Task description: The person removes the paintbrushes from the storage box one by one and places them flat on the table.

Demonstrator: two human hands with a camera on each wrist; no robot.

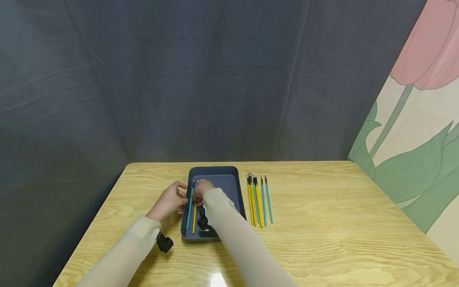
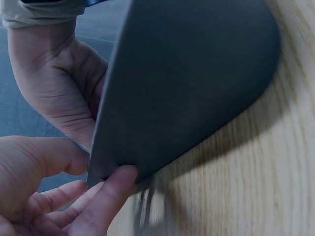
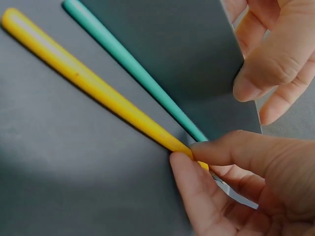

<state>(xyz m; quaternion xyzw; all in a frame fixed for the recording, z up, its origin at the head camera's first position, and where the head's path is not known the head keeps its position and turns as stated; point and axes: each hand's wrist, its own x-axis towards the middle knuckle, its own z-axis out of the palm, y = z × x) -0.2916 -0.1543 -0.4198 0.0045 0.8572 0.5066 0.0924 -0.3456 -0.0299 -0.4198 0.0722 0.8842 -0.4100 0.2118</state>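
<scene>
A dark grey rectangular tray (image 1: pixel 225 182) lies on the wooden table. My left hand (image 1: pixel 169 201) pinches its left side wall, thumb at the rim and a fingertip against the outer face (image 2: pixel 197 73). Reaching inside the tray, my right hand (image 1: pixel 202 188) pinches a yellow paintbrush (image 3: pixel 98 93) near its head end between thumb and fingers. That brush's handle points toward the near side, and its head is mostly hidden by the fingers. Left of it, along the wall, a teal paintbrush (image 1: pixel 189 209) lies on the tray floor.
Right of the tray, several yellow paintbrushes (image 1: pixel 258 203) and teal paintbrushes (image 1: pixel 268 199) lie in a row, bristles toward the back. A dark curtain (image 1: pixel 208 87) hangs behind the table (image 1: pixel 322 223). Each wrist wears a small black camera (image 1: pixel 164 242).
</scene>
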